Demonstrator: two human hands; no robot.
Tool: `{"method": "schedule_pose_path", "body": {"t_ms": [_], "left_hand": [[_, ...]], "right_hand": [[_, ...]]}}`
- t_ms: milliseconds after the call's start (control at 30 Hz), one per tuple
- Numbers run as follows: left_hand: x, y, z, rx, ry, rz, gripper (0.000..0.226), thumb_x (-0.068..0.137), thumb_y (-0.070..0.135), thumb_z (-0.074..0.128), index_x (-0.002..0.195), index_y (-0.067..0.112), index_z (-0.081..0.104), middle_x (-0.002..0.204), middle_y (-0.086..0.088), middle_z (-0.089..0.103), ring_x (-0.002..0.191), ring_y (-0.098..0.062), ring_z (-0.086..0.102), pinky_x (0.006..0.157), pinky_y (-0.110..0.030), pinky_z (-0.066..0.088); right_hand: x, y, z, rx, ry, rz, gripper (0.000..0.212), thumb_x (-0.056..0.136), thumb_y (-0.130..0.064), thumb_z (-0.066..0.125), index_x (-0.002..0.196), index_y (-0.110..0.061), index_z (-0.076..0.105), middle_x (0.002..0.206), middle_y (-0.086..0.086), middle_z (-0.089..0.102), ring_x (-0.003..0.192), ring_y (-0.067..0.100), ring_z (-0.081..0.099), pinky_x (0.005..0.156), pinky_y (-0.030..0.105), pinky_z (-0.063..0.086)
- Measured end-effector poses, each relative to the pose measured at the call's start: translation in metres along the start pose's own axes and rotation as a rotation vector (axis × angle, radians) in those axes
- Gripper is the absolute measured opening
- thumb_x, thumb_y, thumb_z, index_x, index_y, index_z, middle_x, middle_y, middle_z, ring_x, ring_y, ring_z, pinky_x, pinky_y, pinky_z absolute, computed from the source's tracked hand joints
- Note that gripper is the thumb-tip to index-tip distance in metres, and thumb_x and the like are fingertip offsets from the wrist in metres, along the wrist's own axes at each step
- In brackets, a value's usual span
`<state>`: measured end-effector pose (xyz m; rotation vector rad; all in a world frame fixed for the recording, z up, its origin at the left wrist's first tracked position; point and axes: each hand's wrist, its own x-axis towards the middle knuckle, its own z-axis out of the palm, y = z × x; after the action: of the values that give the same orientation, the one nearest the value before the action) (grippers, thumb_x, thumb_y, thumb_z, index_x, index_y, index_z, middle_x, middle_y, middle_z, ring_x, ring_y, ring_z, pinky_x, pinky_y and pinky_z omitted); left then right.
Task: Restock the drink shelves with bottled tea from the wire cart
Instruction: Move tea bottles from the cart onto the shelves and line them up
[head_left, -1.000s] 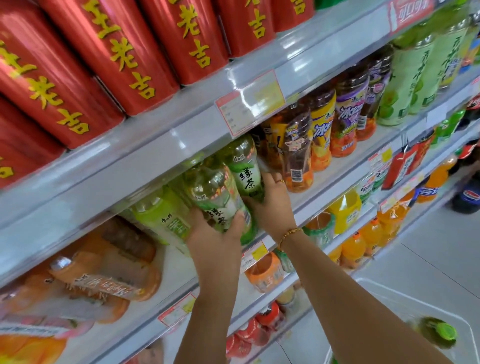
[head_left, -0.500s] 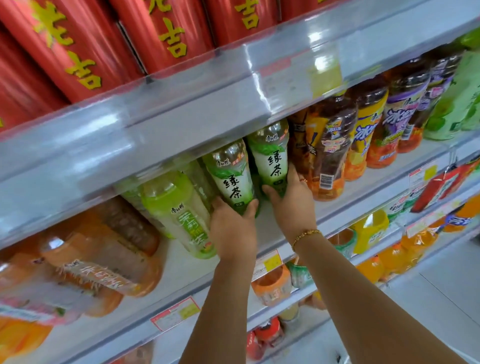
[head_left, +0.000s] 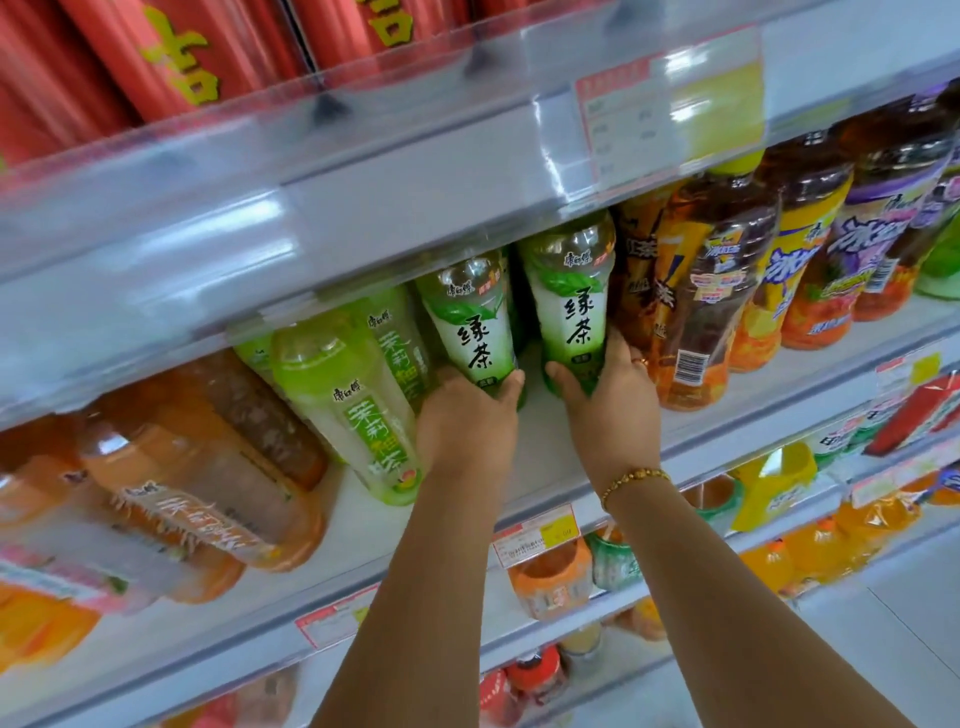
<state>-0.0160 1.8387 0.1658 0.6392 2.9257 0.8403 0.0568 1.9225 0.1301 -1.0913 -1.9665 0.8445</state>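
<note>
Fingers (head_left: 511, 383) curl round two green-labelled plastic tea bottles (head_left: 574, 312) at frame centre, left hand (head_left: 467, 421) and right hand (head_left: 608, 415) seating them on the white shelf (head_left: 545, 467); next, probably, releasing them upright.

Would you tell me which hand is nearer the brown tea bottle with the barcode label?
Right. The right hand, gripping a green-labelled tea bottle, sits just left of the brown tea bottle; the left hand is farther left.

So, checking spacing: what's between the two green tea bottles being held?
Bare shelf separates the left bottle and right bottle at their bases, in the head view.
</note>
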Motion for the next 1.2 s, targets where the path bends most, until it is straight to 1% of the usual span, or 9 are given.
{"method": "schedule_pose_path", "body": {"t_ms": [200, 300, 400, 500, 633, 800, 933, 1067, 1200], "left_hand": [[0.009, 0.004, 0.0, -0.033, -0.017, -0.09, 0.062, 0.086, 0.057, 0.053, 0.12, 0.005, 0.048, 0.116, -0.013, 0.06, 0.106, -0.032, 0.058, 0.085, -0.036, 0.048], [0.01, 0.003, 0.007, -0.18, 0.01, -0.097, 0.058, 0.084, 0.05, 0.06, 0.123, 0.01, 0.043, 0.115, -0.011, 0.061, 0.101, -0.035, 0.062, 0.084, -0.036, 0.052], [0.013, -0.001, 0.012, -0.264, 0.063, -0.115, 0.054, 0.078, 0.054, 0.064, 0.109, 0.011, 0.051, 0.097, -0.013, 0.067, 0.079, -0.036, 0.068, 0.07, -0.043, 0.058], [0.023, -0.002, 0.011, -0.236, 0.049, -0.121, 0.045, 0.081, 0.049, 0.064, 0.096, 0.007, 0.06, 0.084, -0.014, 0.07, 0.074, -0.033, 0.07, 0.069, -0.041, 0.059], [0.04, 0.001, 0.012, -0.294, 0.064, -0.156, 0.036, 0.084, 0.038, 0.066, 0.088, 0.002, 0.064, 0.081, -0.017, 0.07, 0.073, -0.033, 0.07, 0.068, -0.044, 0.059], [0.065, 0.0, 0.024, -0.339, 0.066, -0.172, 0.042, 0.091, 0.035, 0.056, 0.094, -0.007, 0.062, 0.086, -0.025, 0.069, 0.078, -0.037, 0.069, 0.069, -0.046, 0.059], [0.077, 0.002, 0.033, -0.341, 0.081, -0.176, 0.044, 0.093, 0.036, 0.053, 0.1, -0.007, 0.062, 0.091, -0.024, 0.069, 0.083, -0.035, 0.069, 0.073, -0.044, 0.058], [0.09, 0.011, 0.033, -0.335, 0.072, -0.217, 0.036, 0.096, 0.016, 0.044, 0.126, -0.002, 0.052, 0.116, -0.016, 0.063, 0.101, -0.029, 0.065, 0.08, -0.034, 0.056], [0.098, 0.014, 0.037, -0.342, 0.115, -0.212, 0.04, 0.098, 0.019, 0.045, 0.129, -0.006, 0.044, 0.12, -0.019, 0.06, 0.106, -0.031, 0.061, 0.079, -0.031, 0.052]], "right_hand": [[-0.001, -0.003, -0.001, -0.005, -0.011, -0.003, 0.061, 0.089, -0.037, 0.058, 0.137, -0.008, 0.035, 0.122, 0.015, 0.053, 0.11, 0.031, 0.05, 0.08, 0.036, 0.044], [-0.001, -0.003, -0.001, 0.011, -0.016, 0.0, 0.061, 0.088, -0.036, 0.059, 0.136, -0.008, 0.036, 0.122, 0.015, 0.053, 0.11, 0.031, 0.05, 0.079, 0.036, 0.045], [0.0, -0.003, -0.003, 0.013, -0.031, 0.006, 0.06, 0.088, -0.037, 0.059, 0.136, -0.008, 0.036, 0.121, 0.015, 0.053, 0.11, 0.031, 0.05, 0.079, 0.036, 0.045], [0.001, -0.004, -0.004, 0.007, -0.047, 0.021, 0.059, 0.089, -0.038, 0.058, 0.135, -0.009, 0.036, 0.12, 0.016, 0.053, 0.109, 0.032, 0.052, 0.079, 0.036, 0.046], [0.001, -0.005, -0.006, 0.021, -0.063, 0.037, 0.057, 0.089, -0.037, 0.058, 0.134, -0.01, 0.037, 0.118, 0.016, 0.055, 0.106, 0.033, 0.054, 0.077, 0.036, 0.047], [0.0, -0.002, -0.005, 0.01, -0.055, 0.027, 0.058, 0.089, -0.038, 0.057, 0.135, -0.01, 0.036, 0.117, 0.016, 0.055, 0.105, 0.033, 0.054, 0.076, 0.037, 0.046], [0.0, -0.001, 0.0, 0.002, -0.033, 0.019, 0.061, 0.088, -0.039, 0.057, 0.137, -0.01, 0.034, 0.118, 0.016, 0.055, 0.106, 0.034, 0.054, 0.078, 0.038, 0.047], [0.0, 0.002, 0.001, 0.012, -0.01, -0.012, 0.064, 0.088, -0.037, 0.058, 0.14, -0.01, 0.033, 0.118, 0.016, 0.055, 0.106, 0.034, 0.054, 0.079, 0.04, 0.047], [0.0, 0.003, 0.003, 0.007, 0.006, -0.03, 0.063, 0.088, -0.038, 0.058, 0.139, -0.01, 0.033, 0.12, 0.015, 0.054, 0.106, 0.034, 0.053, 0.078, 0.039, 0.046]]}}
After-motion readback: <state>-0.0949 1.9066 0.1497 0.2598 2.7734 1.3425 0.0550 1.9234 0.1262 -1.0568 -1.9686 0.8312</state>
